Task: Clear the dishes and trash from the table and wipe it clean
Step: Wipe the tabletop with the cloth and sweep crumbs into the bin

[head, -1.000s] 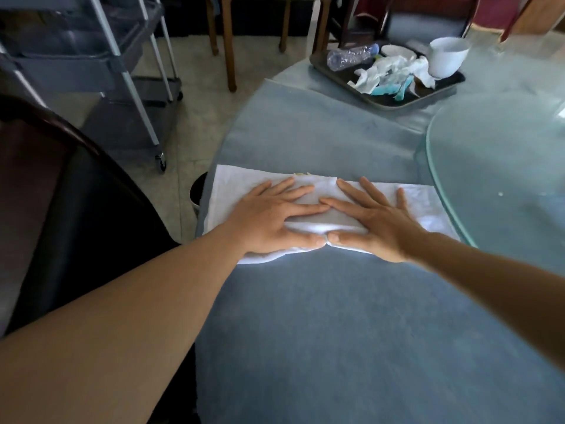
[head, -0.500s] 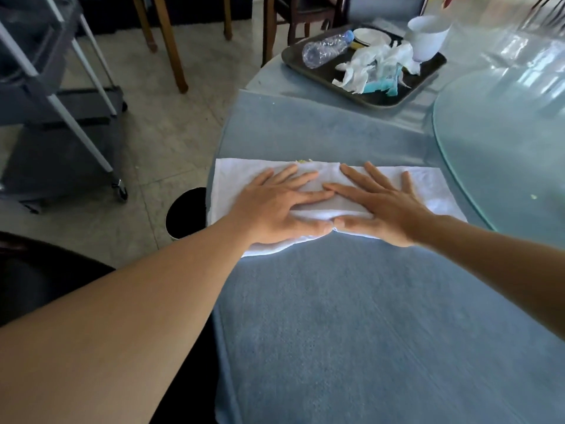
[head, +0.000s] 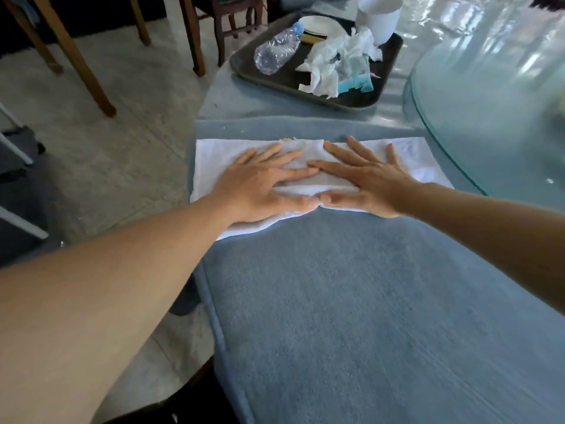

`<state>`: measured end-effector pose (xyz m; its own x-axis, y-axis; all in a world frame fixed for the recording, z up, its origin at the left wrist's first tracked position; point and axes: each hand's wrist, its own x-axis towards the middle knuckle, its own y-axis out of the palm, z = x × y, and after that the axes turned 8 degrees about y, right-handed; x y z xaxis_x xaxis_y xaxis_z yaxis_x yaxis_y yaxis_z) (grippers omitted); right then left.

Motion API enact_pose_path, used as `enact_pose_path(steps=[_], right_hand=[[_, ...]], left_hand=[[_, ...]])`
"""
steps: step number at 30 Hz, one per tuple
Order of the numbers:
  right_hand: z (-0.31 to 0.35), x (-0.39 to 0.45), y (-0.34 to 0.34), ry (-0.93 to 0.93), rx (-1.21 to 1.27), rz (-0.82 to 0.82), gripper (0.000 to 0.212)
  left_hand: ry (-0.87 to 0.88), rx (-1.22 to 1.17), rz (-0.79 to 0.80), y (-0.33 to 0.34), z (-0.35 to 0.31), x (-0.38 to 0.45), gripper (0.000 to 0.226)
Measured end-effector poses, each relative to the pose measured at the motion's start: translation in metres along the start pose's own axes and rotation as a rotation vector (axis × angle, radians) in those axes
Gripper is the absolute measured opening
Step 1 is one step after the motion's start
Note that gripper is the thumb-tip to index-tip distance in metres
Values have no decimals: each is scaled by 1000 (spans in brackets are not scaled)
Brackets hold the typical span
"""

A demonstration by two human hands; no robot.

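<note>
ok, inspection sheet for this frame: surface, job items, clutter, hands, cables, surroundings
Surface: round table under a blue tablecloth; glass turntable at right.
Job's things: white cloth spread flat on the tablecloth; dark tray beyond it holds a plastic bottle, crumpled tissues, a plate and a white cup.
Clutter: small crumbs at the cloth's far edge.
Hands: left hand and right hand press flat on the cloth, fingers straight.
Cables: nothing seen.
Surroundings: wooden chair legs, tiled floor.
</note>
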<state>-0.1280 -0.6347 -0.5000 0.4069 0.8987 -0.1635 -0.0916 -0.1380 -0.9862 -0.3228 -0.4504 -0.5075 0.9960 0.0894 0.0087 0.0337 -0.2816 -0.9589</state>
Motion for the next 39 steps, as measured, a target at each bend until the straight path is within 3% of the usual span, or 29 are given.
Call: enact_pose_path(steps=[9,21,31,36,39], right_hand=[[8,1,-4,55,3,24,77],[9,2,-7,20,-82,-112,75],[40,-19,-18,208,-62,-65,71],[75,-29,-5,395,114,-175,73],[84,-24,-7,459,183,-135,76]], left_hand=[[26,-26,-39,4,6,3,76],[20,-43,-115,5,2,4,70],[66,-34,-126,5,-1,-2,64],[77,-86,-145,5,2,-2,64],[86,-88,-111,6,5,-1,68]])
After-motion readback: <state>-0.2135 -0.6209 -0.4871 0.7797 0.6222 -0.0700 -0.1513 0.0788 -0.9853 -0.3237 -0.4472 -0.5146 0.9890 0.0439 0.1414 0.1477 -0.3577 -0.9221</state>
